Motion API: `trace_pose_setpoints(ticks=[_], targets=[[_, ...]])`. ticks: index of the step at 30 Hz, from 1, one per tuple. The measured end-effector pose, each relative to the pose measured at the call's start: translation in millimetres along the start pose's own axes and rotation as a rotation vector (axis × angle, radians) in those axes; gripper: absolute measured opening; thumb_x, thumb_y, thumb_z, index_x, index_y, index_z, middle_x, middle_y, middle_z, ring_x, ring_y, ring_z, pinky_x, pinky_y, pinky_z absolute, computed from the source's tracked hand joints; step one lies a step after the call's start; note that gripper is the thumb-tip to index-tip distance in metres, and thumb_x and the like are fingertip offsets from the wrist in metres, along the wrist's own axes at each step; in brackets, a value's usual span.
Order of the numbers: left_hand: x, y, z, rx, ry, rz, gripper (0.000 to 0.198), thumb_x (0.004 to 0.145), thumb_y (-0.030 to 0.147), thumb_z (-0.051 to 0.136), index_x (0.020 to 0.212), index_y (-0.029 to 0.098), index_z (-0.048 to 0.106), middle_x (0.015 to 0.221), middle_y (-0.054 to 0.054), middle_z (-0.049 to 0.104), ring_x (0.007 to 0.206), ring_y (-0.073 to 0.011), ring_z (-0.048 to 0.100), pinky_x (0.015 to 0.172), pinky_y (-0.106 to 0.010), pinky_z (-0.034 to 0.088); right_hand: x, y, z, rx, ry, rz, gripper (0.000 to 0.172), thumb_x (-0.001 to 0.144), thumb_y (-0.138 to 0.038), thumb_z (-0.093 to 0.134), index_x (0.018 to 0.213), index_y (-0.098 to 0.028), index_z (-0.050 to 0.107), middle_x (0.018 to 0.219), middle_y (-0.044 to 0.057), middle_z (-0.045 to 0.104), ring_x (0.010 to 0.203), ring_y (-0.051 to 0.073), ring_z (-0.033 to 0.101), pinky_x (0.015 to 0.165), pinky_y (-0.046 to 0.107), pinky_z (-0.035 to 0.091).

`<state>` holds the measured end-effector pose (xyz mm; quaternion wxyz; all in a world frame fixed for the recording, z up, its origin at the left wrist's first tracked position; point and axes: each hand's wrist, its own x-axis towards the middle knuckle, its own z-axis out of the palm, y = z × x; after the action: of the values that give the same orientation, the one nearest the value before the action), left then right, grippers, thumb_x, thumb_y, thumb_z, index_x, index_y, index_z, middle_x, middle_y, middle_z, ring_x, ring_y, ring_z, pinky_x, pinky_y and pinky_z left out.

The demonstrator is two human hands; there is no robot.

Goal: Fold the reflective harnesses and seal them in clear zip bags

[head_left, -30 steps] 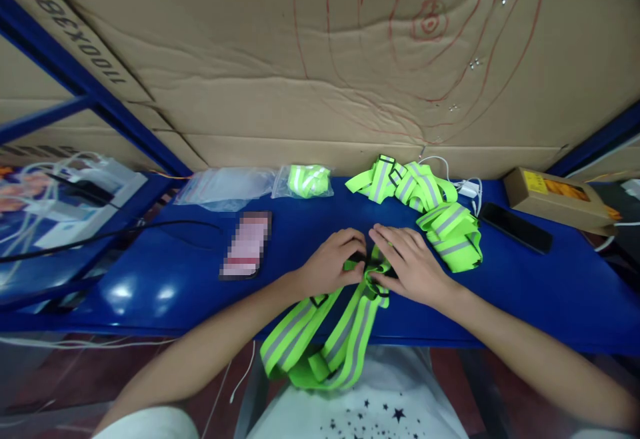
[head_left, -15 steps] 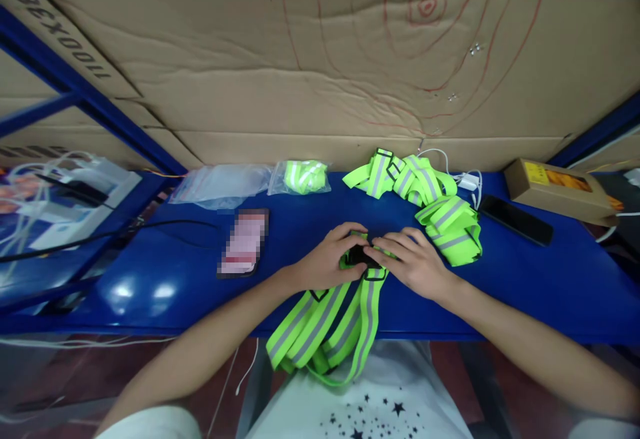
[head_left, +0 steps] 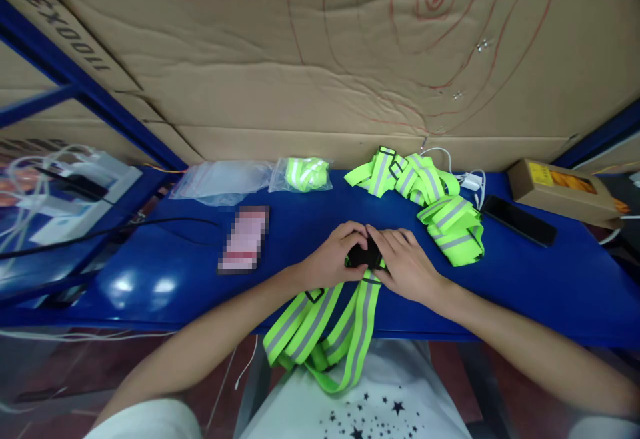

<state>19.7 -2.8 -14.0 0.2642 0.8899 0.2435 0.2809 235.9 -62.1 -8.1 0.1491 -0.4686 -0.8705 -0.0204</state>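
Observation:
A neon-green reflective strap (head_left: 325,332) with grey bands hangs from the front edge of the blue table (head_left: 165,279) down toward my lap. Its upper end carries a black buckle (head_left: 361,254). My left hand (head_left: 333,256) and my right hand (head_left: 403,262) meet over that buckle, fingers curled and pinching it from both sides. Both hands rest on the table top near its front edge.
A pile of green reflective straps (head_left: 430,202) lies behind my right hand. A bagged strap (head_left: 301,174) and empty clear bags (head_left: 220,181) sit at the back. A phone (head_left: 244,239) lies left, a dark phone (head_left: 519,220) and cardboard box (head_left: 563,192) right. Cardboard wall behind.
My hands have closed together on the black buckle, which was covered a second ago and now shows between my fingers. The hanging strap has shifted slightly.

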Motion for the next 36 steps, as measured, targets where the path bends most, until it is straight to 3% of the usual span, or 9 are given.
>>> trace_pose_setpoints(ticks=[8, 13, 16, 20, 23, 26, 29, 34, 36], targets=[[5, 10, -6.0, 0.154, -0.081, -0.061, 0.034, 0.069, 0.025, 0.076, 0.096, 0.020, 0.056, 0.117, -0.007, 0.060, 0.100, -0.0223, 0.063, 0.089, -0.035, 0.053, 3, -4, -4, -0.097, -0.061, -0.017, 0.043, 0.091, -0.027, 0.067, 0.129, -0.009, 0.058, 0.119, 0.016, 0.066, 0.109, 0.033, 0.057, 0.100, 0.048, 0.034], [3, 10, -19.2, 0.188, -0.174, -0.058, 0.049, 0.085, 0.037, 0.074, 0.129, 0.021, 0.057, 0.133, -0.011, 0.059, 0.123, -0.0276, 0.059, 0.105, -0.044, 0.050, 2, 12, -7, 0.007, -0.015, 0.059, 0.043, 0.090, -0.020, 0.063, 0.132, -0.010, 0.056, 0.123, 0.016, 0.065, 0.115, 0.033, 0.057, 0.098, 0.046, 0.037], [2, 7, -27.6, 0.096, -0.104, -0.069, 0.039, 0.097, 0.031, 0.060, 0.135, 0.019, 0.059, 0.136, -0.013, 0.062, 0.131, -0.0258, 0.057, 0.112, -0.042, 0.046, 0, 23, -9, 0.193, 0.011, 0.137, 0.037, 0.092, -0.018, 0.057, 0.128, -0.013, 0.058, 0.122, 0.015, 0.066, 0.114, 0.033, 0.058, 0.095, 0.045, 0.041], [6, -1, -38.8, -0.123, 0.094, -0.257, 0.030, 0.100, 0.033, 0.055, 0.121, 0.020, 0.072, 0.125, -0.009, 0.072, 0.118, -0.0239, 0.067, 0.108, -0.039, 0.049, 1, 32, -19, 0.684, 0.075, 0.393, 0.030, 0.096, -0.030, 0.055, 0.124, -0.021, 0.062, 0.121, 0.009, 0.067, 0.114, 0.028, 0.060, 0.098, 0.043, 0.046], [12, -5, -56.3, -0.427, 0.378, -0.412, 0.033, 0.096, 0.042, 0.063, 0.117, 0.019, 0.074, 0.122, -0.009, 0.075, 0.120, -0.0254, 0.067, 0.111, -0.041, 0.047, 3, 39, -39, 1.204, 0.198, 0.678, 0.032, 0.096, -0.048, 0.058, 0.119, -0.027, 0.065, 0.125, 0.003, 0.068, 0.118, 0.025, 0.063, 0.099, 0.040, 0.050], [20, -3, -88.0, -0.731, 0.710, -0.507, 0.037, 0.097, 0.044, 0.062, 0.123, 0.018, 0.068, 0.121, -0.009, 0.075, 0.112, -0.0232, 0.070, 0.106, -0.041, 0.053, 3, 48, -69, 1.626, 0.367, 0.816, 0.037, 0.092, -0.056, 0.063, 0.111, -0.025, 0.069, 0.111, 0.003, 0.073, 0.106, 0.022, 0.069, 0.093, 0.036, 0.056], [28, 6, -128.3, -1.019, 1.009, -0.535, 0.035, 0.100, 0.039, 0.058, 0.127, 0.017, 0.062, 0.105, -0.006, 0.077, 0.096, -0.0196, 0.073, 0.097, -0.041, 0.059, 0, 61, -100, 1.759, 0.506, 0.868, 0.030, 0.093, -0.045, 0.066, 0.106, -0.019, 0.072, 0.097, 0.004, 0.074, 0.088, 0.018, 0.072, 0.086, 0.033, 0.061], [34, 18, -184.7, -1.035, 1.271, -0.332, 0.032, 0.108, 0.038, 0.043, 0.127, 0.016, 0.055, 0.087, 0.001, 0.070, 0.082, -0.0113, 0.069, 0.090, -0.028, 0.058, -20, 102, -145, 1.748, 1.110, 0.879, 0.025, 0.101, -0.024, 0.052, 0.093, -0.018, 0.074, 0.098, 0.006, 0.077, 0.086, 0.018, 0.077, 0.080, 0.033, 0.065], [33, 17, -200.2, -1.011, 1.287, -0.252, 0.031, 0.109, 0.039, 0.038, 0.125, 0.017, 0.054, 0.089, 0.002, 0.069, 0.087, -0.0102, 0.070, 0.083, -0.023, 0.058, -37, 123, -161, 2.055, 1.457, 0.884, 0.030, 0.100, -0.025, 0.051, 0.079, -0.022, 0.072, 0.109, 0.008, 0.078, 0.097, 0.023, 0.078, 0.080, 0.039, 0.064]])
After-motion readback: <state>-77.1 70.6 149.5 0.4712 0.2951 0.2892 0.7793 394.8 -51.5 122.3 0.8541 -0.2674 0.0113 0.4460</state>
